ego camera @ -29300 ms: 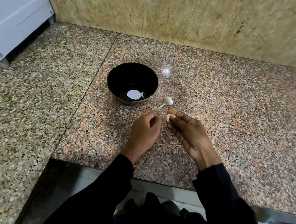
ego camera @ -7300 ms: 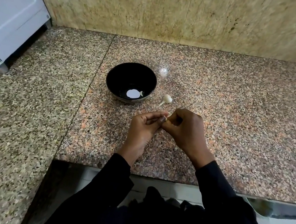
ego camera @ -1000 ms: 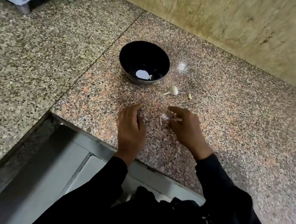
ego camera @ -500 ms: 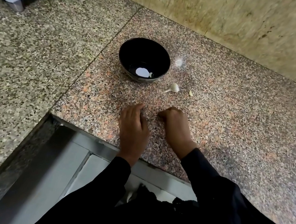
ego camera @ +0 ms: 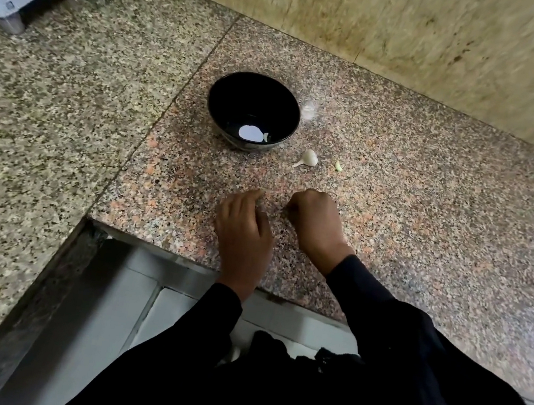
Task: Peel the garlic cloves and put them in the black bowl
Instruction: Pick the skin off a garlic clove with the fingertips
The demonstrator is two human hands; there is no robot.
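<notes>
Resting flat, fingers relaxed, left hand [ego camera: 243, 230]; right hand [ego camera: 317, 218] curled knuckles-down, perhaps on peel scraps, contents hidden. Unpeeled garlic clove [ego camera: 308, 158] just beyond the right hand, beside the black bowl [ego camera: 218, 98]: pinch gently, strip skin tail-first.

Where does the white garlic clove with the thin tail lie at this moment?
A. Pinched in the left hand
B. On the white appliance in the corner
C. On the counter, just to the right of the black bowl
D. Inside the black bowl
C: the garlic clove lies on the granite counter, to the right of the black bowl and apart from it, beyond both hands.
</notes>
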